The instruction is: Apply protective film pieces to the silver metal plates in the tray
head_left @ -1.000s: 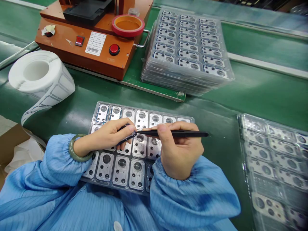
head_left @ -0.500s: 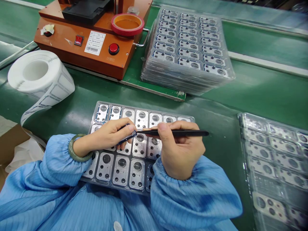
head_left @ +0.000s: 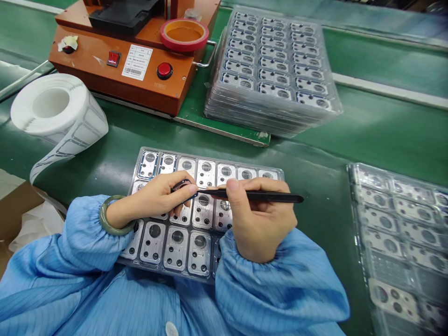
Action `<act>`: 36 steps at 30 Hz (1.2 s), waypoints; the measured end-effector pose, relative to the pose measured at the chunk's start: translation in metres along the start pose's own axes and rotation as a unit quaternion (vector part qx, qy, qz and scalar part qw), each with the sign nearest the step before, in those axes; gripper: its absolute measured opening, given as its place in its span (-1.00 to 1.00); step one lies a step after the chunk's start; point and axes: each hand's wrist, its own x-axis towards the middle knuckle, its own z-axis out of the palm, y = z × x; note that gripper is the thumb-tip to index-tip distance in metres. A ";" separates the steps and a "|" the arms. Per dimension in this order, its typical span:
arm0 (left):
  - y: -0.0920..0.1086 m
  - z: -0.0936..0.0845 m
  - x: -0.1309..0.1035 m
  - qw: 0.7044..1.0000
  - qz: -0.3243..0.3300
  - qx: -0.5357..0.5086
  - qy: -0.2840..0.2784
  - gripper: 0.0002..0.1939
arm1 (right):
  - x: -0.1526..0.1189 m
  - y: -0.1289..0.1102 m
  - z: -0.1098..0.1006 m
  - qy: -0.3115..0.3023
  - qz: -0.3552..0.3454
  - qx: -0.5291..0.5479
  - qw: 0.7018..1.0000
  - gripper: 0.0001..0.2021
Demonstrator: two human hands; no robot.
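My left hand (head_left: pixel 159 193) is closed, pinching a small metal plate with a dark blue edge (head_left: pixel 179 185) between thumb and fingers. Most of that plate is hidden by the thumb. In my right hand (head_left: pixel 262 224) is a pair of black tweezers (head_left: pixel 275 196), held like a pen. Their tips point left and meet the plate's edge by my left thumb; whether they grip anything there is too small to tell. Both hands are above a clear plastic tray (head_left: pixel 282 173) with rows of metal plates (head_left: pixel 178 248). Two plates at its far left have blue borders.
A roll of white backing with frame-shaped stickers (head_left: pixel 49 102) stands at left. Behind are an orange machine (head_left: pixel 115 84) with red tape (head_left: pixel 184 45) on it, and stacked trays (head_left: pixel 269 109). Another tray (head_left: pixel 381 261) lies right. A cardboard box (head_left: pixel 16 205) is lower left.
The plate in my left hand has tilted, showing less of its face. My right hand and the tweezers have shifted slightly left and down.
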 end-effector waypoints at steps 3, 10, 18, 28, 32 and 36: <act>0.000 -0.001 0.001 1.000 0.005 0.016 0.006 -0.75 | -0.004 0.003 -0.001 -0.006 -0.013 -0.003 1.000 -0.83; -0.001 -0.002 0.001 0.999 0.008 0.005 0.032 -0.79 | -0.003 0.001 -0.001 0.009 -0.058 0.025 0.998 -0.84; 0.002 -0.001 -0.001 0.999 0.000 -0.022 0.035 -0.74 | -0.002 0.006 0.000 -0.007 0.061 0.099 0.993 -0.82; 0.004 -0.003 -0.001 0.997 0.004 -0.075 -0.016 -0.72 | 0.000 0.010 -0.001 -0.032 0.117 0.133 0.984 -0.82; 0.001 -0.004 -0.002 0.992 0.011 -0.121 -0.037 -0.72 | 0.001 0.013 -0.001 -0.039 0.121 0.152 0.980 -0.82; 0.000 -0.005 -0.002 0.985 0.006 -0.169 -0.036 -0.79 | 0.002 0.013 -0.001 -0.023 0.127 0.153 0.980 -0.81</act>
